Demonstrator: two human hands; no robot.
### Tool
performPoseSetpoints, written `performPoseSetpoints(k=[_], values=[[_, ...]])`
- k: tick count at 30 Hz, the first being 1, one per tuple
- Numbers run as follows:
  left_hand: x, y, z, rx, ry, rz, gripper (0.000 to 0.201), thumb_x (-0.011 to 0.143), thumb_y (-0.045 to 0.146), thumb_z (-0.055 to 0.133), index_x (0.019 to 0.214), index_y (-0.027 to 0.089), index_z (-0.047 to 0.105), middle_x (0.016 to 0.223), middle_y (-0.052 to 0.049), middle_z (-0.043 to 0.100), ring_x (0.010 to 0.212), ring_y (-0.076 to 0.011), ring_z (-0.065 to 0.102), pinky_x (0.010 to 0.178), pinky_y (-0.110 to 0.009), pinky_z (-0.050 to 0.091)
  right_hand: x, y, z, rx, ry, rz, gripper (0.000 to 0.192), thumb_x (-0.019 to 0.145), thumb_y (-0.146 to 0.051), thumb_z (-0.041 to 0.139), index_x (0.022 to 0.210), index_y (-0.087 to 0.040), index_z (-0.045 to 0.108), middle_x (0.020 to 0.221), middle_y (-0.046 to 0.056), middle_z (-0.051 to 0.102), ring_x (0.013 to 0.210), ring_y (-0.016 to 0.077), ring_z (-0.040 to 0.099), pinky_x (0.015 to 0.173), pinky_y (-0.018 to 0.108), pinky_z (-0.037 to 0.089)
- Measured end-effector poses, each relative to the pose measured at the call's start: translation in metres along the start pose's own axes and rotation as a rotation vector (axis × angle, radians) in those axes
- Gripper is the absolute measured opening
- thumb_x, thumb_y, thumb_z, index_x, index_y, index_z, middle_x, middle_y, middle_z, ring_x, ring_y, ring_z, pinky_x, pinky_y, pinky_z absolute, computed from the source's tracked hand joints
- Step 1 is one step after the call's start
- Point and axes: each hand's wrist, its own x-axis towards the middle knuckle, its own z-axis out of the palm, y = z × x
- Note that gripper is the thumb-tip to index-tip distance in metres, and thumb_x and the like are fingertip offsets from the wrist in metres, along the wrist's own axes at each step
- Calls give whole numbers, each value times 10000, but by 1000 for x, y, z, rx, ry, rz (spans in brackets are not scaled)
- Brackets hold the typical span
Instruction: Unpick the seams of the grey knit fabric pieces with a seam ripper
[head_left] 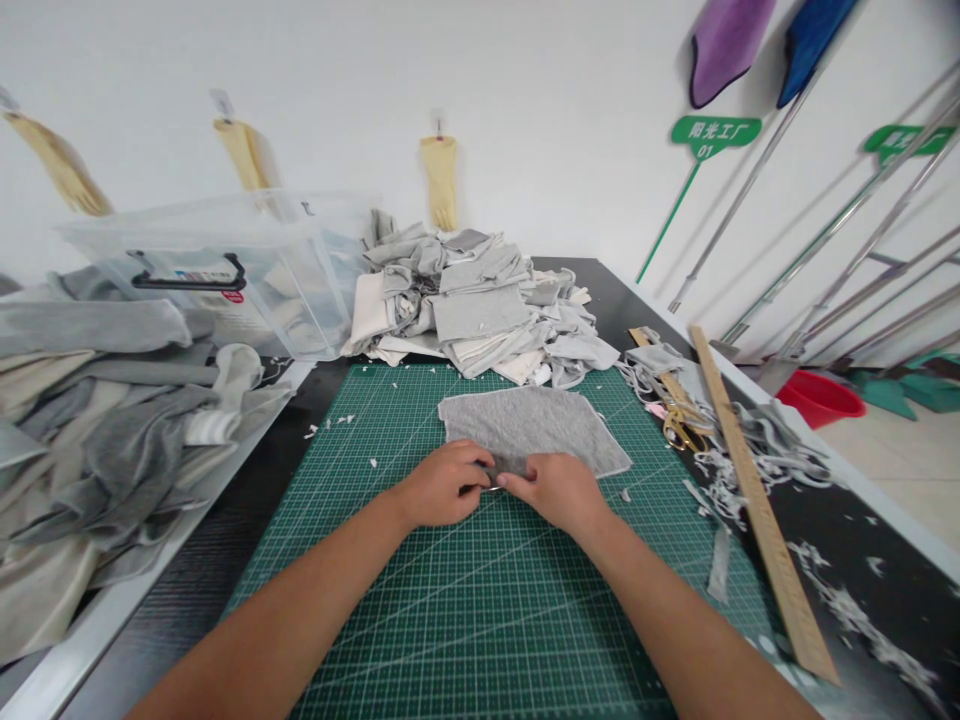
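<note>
A grey piece of cloth point(536, 422) lies on the green cutting mat point(465, 620), in the middle of the view. At its near edge, my left hand point(444, 482) pinches the cloth with thumb and curled fingers. Close beside it, my right hand point(561, 490) grips the same edge, its thumb pointing toward the left one. Between the two thumbs the edge looks darker and rolled or folded over. My fingers partly hide that stretch of the edge.
Behind the mat rises a pile of grey and white cloth pieces point(480, 310). More cloth point(135, 450) lies at left, near a clear plastic box point(285, 290). At right are a wooden ruler point(757, 490), gold-handled scissors point(681, 428) and fabric scraps point(724, 490).
</note>
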Motion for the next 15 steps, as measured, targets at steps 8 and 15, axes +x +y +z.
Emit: performPoseSetpoints(k=[8,15], values=[[0,0,1,-11,3,6,237,736,79,514,858,193,682,1046,-55,602,972,-194,547,889,-356,429,0,5,-4,57,-2,15,589,810,-696,371,657,-209,664,643,51,663,609,175,587,505,266,262],[0,-1,1,-10,14,17,240,734,94,508,864,196,681,1023,-59,603,952,-196,552,877,-363,436,0,4,-5,44,-10,19,573,807,-691,390,675,-213,677,655,56,667,619,180,588,521,266,278]])
